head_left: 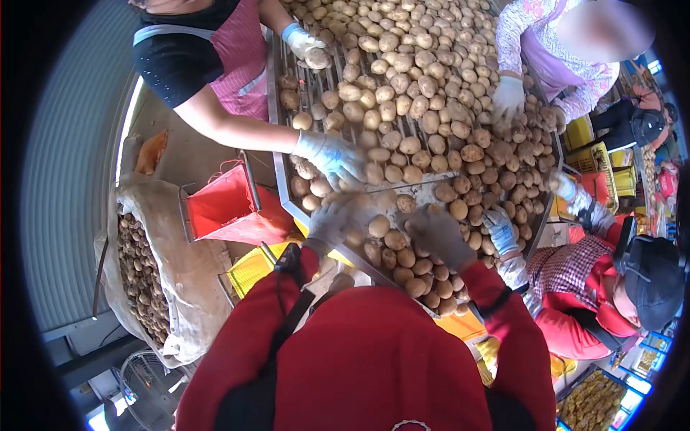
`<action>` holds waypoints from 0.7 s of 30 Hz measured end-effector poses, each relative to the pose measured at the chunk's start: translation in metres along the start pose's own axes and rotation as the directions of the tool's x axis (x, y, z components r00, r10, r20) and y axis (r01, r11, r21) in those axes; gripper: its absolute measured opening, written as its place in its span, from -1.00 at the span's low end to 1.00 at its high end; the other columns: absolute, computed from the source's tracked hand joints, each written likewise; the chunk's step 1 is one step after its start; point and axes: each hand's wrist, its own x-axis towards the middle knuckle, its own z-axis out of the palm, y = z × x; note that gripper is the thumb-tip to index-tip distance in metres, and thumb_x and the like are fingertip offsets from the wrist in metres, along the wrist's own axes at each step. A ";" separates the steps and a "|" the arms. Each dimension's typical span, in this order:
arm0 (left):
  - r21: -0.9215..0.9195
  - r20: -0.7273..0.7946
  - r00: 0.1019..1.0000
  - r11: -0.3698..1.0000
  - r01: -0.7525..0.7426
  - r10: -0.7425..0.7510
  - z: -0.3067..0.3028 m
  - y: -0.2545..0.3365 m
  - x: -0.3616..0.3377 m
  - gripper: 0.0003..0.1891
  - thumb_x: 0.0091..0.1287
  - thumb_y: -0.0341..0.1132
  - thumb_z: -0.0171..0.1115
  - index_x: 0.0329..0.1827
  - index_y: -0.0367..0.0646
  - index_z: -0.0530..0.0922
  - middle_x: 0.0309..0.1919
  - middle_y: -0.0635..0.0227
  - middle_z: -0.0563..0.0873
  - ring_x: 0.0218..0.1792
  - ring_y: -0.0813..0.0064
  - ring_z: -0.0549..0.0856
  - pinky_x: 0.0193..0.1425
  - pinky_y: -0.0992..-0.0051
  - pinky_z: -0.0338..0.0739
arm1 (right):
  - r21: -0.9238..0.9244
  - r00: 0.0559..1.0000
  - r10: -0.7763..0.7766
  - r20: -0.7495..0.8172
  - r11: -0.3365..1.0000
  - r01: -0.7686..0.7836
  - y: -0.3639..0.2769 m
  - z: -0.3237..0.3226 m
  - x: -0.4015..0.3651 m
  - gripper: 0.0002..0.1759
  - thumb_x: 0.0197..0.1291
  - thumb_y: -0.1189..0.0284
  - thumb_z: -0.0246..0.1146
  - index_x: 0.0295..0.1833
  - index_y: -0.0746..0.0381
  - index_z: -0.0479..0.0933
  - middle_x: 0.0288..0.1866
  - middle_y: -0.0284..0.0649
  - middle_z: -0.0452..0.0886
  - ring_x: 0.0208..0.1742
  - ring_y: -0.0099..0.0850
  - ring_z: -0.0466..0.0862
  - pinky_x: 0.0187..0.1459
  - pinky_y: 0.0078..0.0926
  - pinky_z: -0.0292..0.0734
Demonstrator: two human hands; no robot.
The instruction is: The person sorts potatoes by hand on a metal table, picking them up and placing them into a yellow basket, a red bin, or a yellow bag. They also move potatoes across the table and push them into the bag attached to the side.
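Many brown potatoes [424,144] cover the slatted metal sorting table [277,93] in front of me. My left hand [334,219], in a grey glove, is at the table's near left edge, beside a few potatoes; motion smears its fingers. My right hand [438,235], also gloved, reaches over the near potatoes, its fingers blurred and pointing down to the left. Between my hands lie a pale potato [379,226] and a bare strip of metal plate [388,201]. Whether either hand grips a potato cannot be made out.
Co-workers' gloved hands are over the table at left [334,156], upper left [305,43], upper right [509,100] and right [499,228]. A red bag [230,205] on a frame and a large white sack [190,287] of potatoes stand left. A fan [147,381] is lower left.
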 end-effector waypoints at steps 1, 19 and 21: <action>-0.042 -0.042 0.998 0.998 0.037 -0.039 0.008 0.011 0.000 -0.63 0.35 -0.20 0.36 0.21 0.00 0.69 0.09 0.07 0.73 0.08 -0.05 0.70 0.14 0.05 0.63 | 0.128 0.990 0.108 0.089 0.985 -0.119 0.015 -0.021 0.021 -0.50 0.38 0.25 0.23 0.41 0.03 0.57 0.35 -0.02 0.64 0.29 -0.06 0.68 0.38 -0.04 0.51; 0.057 -0.004 0.953 0.952 0.302 -0.302 -0.005 -0.019 0.007 -0.55 0.44 -0.18 0.23 0.39 0.08 0.57 -0.06 0.10 0.71 -0.05 -0.05 0.72 0.02 -0.01 0.64 | 0.947 0.819 0.559 0.127 0.177 -0.268 0.023 0.042 0.035 -0.62 0.42 0.35 0.32 0.31 0.02 0.58 0.07 -0.07 0.70 0.02 -0.09 0.77 0.01 -0.20 0.72; 0.118 0.046 0.939 0.935 0.335 -0.342 -0.004 -0.020 0.004 -0.54 0.42 -0.18 0.24 0.40 0.09 0.57 -0.09 0.12 0.70 -0.08 -0.04 0.72 -0.01 0.00 0.64 | 0.974 0.767 0.602 0.222 -0.106 -0.199 0.039 0.041 0.007 -0.58 0.45 0.38 0.31 0.38 0.07 0.55 0.06 -0.13 0.71 0.02 -0.21 0.77 0.02 -0.31 0.72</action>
